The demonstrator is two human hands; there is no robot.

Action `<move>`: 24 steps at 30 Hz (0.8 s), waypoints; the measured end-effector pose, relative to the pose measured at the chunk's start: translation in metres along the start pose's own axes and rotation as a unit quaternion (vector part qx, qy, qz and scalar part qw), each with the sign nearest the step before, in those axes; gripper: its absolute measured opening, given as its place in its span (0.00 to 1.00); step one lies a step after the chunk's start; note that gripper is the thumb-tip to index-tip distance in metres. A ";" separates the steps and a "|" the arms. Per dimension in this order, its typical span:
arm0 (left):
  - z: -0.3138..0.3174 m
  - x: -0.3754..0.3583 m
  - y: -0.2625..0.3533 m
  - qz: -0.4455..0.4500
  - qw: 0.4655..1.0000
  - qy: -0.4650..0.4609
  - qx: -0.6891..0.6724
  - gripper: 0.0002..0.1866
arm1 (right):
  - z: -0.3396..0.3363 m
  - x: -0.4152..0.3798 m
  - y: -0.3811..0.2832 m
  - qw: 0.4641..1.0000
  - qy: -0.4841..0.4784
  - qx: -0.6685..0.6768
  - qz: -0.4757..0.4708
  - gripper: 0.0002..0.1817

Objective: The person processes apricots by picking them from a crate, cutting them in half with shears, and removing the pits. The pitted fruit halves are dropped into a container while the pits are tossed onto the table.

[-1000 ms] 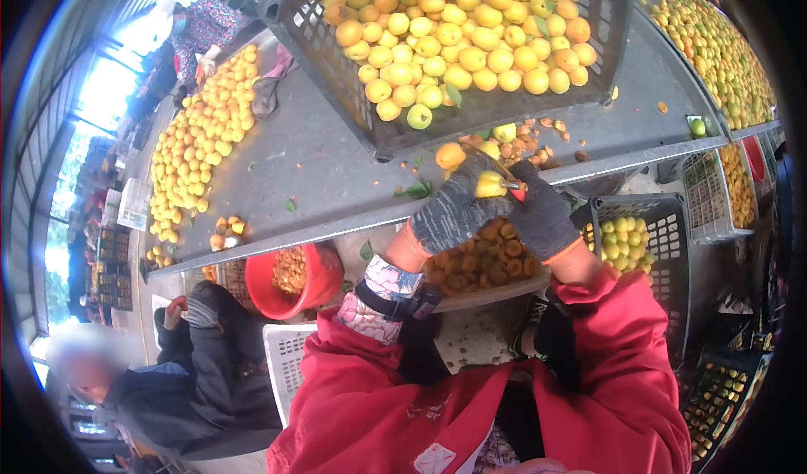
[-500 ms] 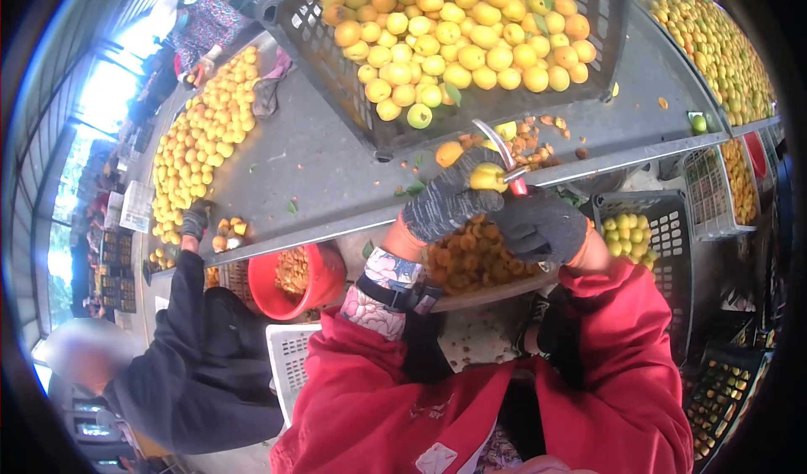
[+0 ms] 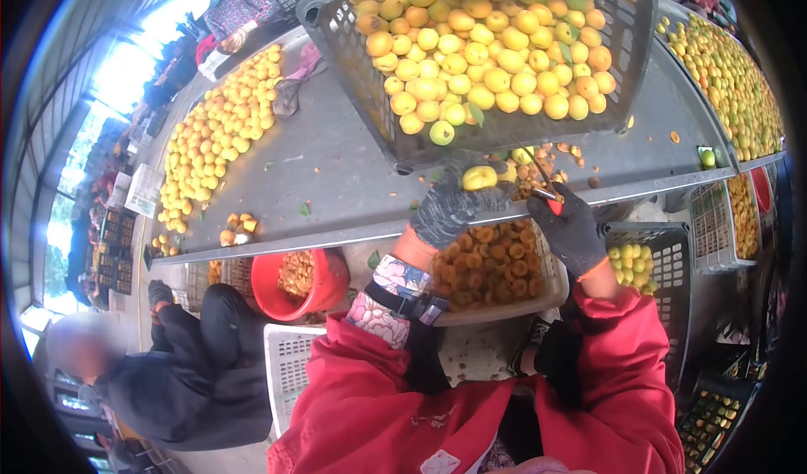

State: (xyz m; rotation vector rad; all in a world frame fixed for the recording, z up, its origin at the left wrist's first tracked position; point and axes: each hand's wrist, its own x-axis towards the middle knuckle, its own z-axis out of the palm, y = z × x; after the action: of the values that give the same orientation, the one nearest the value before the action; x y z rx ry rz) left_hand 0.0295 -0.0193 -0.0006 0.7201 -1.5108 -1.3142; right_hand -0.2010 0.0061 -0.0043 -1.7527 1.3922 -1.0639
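Note:
My left hand (image 3: 454,205), in a grey knit glove, is closed around a yellow fruit (image 3: 480,178) resembling an apricot or small peach, just over the table's front edge. My right hand (image 3: 573,232), in a dark glove, grips a red-handled curved knife (image 3: 552,198). Its thin blade points up and left, apart from the fruit. Orange scraps (image 3: 567,151) lie on the table behind the knife. Below my hands sits a tub of cut fruit halves (image 3: 496,264).
A dark crate of whole fruit (image 3: 403,146) leans over the grey table (image 3: 336,163). Loose fruit piles lie left and right. A red bucket (image 3: 332,285) and a green-fruit crate (image 3: 672,285) stand below. A co-worker in dark clothes (image 3: 185,390) sits at left.
My right hand and the knife have moved away from the fruit, to the right. My left hand still holds the fruit. The co-worker's hand has drawn back from the table. The view has shifted slightly.

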 end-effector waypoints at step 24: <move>0.011 -0.003 0.022 -0.030 0.994 0.105 -0.006 0.21 | 0.023 -0.022 -0.008 0.994 -0.089 0.054 0.013 0.13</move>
State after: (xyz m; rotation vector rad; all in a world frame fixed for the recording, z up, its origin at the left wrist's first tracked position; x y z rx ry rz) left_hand 0.0242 -0.0076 0.0201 0.8730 -1.3217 -1.2488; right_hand -0.1795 0.0294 -0.0121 -1.7020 1.2209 -0.9275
